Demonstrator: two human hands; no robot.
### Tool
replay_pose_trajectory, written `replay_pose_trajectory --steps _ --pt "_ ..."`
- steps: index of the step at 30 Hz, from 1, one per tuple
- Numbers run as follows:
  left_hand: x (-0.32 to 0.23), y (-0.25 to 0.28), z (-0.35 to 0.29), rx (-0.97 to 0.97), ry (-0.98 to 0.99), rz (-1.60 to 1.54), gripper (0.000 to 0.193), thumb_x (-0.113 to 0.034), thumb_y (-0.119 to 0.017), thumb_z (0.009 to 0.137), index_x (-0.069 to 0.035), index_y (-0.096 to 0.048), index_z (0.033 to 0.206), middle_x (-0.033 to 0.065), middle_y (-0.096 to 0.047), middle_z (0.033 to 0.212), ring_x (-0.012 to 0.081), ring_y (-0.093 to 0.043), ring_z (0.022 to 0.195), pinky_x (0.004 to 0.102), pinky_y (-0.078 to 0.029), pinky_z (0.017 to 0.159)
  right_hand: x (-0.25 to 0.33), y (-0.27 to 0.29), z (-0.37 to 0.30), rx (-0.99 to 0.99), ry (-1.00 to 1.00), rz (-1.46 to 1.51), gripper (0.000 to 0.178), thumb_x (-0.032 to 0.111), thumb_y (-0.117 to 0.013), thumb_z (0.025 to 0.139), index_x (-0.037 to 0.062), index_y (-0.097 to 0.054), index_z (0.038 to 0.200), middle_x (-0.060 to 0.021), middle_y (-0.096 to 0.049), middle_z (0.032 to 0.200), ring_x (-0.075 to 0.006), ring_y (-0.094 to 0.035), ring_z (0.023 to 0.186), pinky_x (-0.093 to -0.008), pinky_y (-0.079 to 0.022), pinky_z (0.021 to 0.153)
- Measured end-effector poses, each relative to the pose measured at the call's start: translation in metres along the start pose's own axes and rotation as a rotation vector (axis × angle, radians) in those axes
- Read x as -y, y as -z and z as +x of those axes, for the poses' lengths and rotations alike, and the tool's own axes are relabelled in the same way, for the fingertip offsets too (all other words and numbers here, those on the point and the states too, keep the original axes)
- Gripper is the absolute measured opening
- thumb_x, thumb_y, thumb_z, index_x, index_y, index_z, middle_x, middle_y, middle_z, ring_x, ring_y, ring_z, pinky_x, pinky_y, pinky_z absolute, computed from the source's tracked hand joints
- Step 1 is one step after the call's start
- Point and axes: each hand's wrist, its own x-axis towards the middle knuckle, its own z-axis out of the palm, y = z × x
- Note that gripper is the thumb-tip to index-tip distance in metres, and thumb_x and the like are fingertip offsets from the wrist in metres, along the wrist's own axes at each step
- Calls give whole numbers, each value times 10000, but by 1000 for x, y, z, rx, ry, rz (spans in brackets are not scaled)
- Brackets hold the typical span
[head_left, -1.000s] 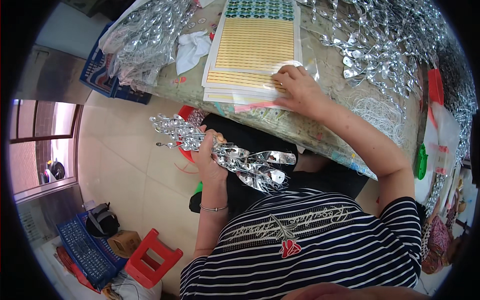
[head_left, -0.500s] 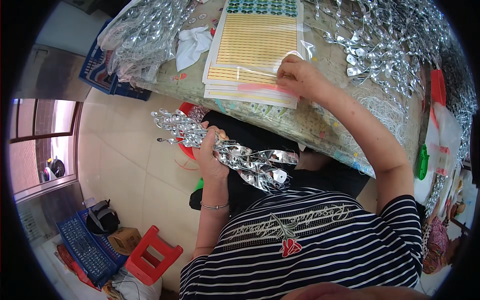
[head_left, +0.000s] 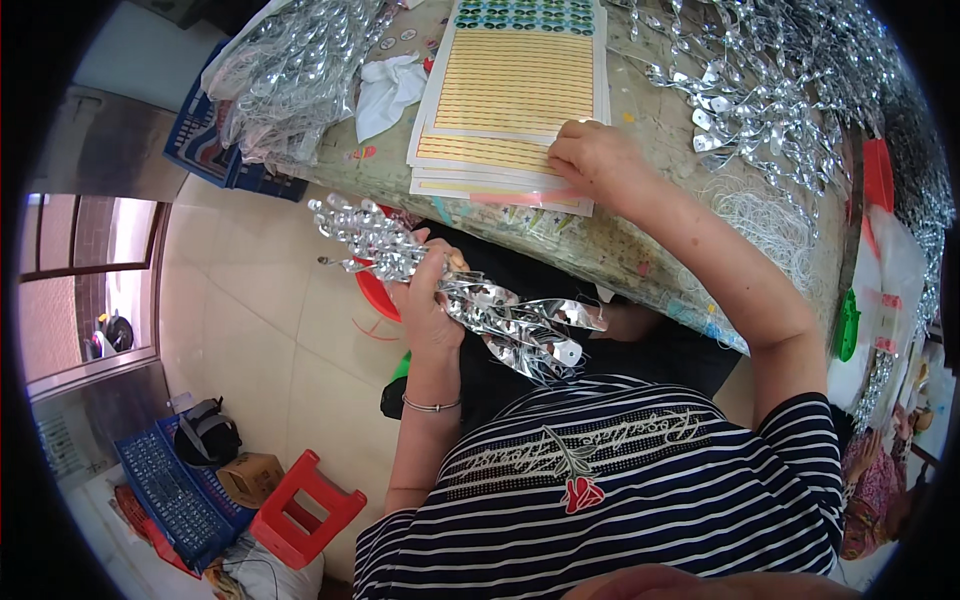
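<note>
Two bare hands are in view at the near edge of a covered work surface (head_left: 630, 258). Left hand (head_left: 428, 300): closed around the middle of a bundle of twisted silver strips (head_left: 490, 305), which is held off the surface, just outside its near edge and above the person's lap. The bundle lies aslant, its narrow curled ends toward the surface's left end and its broad flat ends toward the striped shirt (head_left: 640, 470). Right hand (head_left: 605, 168): fingers bent, tips at the lower right part of a stack of printed sheets (head_left: 515, 90); whether a sheet is pinched between them cannot be told. The stack lies near the middle of the surface, its lower sheets fanned out toward the near edge; yellow rows cover most of the top sheet, with green-blue ovals at its far end. One pink strip (head_left: 515, 198) lies across the lowest sheets. A crumpled white cloth (head_left: 388, 95) is just left of the stack. Toward the surface's left edge is a heap of silver strips with clear plastic (head_left: 295, 90). Toward the right edge are loose silver strips (head_left: 750, 110) and, nearer the near edge, a tangle of white thread (head_left: 765, 232). A red basin (head_left: 372, 292), below the near edge, is partly hidden by the bundle and the left hand.
</note>
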Motion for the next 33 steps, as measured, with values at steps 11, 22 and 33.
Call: replay_pose_trajectory --steps 11,22,33 --pt "22 -71 1 162 -80 181 276 -19 -602 837 18 -509 1093 49 -610 890 116 -599 759 250 -487 660 93 31 -38 352 -253 1022 1000 350 -750 783 72 -94 1484 -231 -356 1402 -302 -416 1269 -375 -366 1035" --pt "31 -99 -18 301 280 161 254 -85 -641 862 -41 -551 1096 13 -594 946 66 -568 825 232 -476 715 73 48 -78 328 -474 994 882 236 -800 675 -9 -312 1369 -148 -528 1211 -206 -526 1102 -314 -420 954" --pt "18 -95 3 652 165 546 305 -61 -605 895 23 -543 1181 45 -566 1069 104 -543 946 248 -453 808 47 73 -105 228 -691 974 565 202 -768 670 18 -540 1153 -51 -612 939 -125 -565 848 -257 -455 789"
